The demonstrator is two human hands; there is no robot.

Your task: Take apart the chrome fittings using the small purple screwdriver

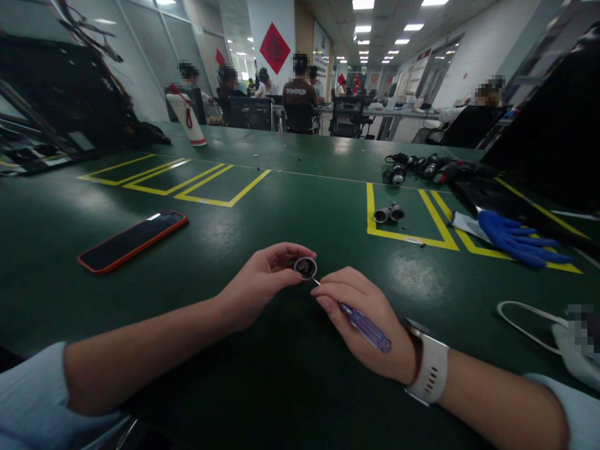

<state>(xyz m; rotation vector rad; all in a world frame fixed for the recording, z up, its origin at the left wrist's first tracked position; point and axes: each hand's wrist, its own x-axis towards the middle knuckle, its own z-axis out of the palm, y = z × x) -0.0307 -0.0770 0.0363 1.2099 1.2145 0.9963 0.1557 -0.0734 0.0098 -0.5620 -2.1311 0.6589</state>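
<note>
My left hand [262,281] is closed around a small round metal part [305,267], held just above the green table [290,206] with its open face toward me. My right hand [363,322] grips a small screwdriver with a clear purple handle [365,326]. The thin metal tip points up-left and touches the lower rim of the round part. A white watch sits on my right wrist. Both forearms rest near the table's front edge.
A phone in an orange case [132,240] lies to the left. Two small metal cylinders [389,214] sit inside yellow tape lines. A blue glove [520,237], black cables and parts [422,167] and a white cable [525,322] lie right. People sit at far desks.
</note>
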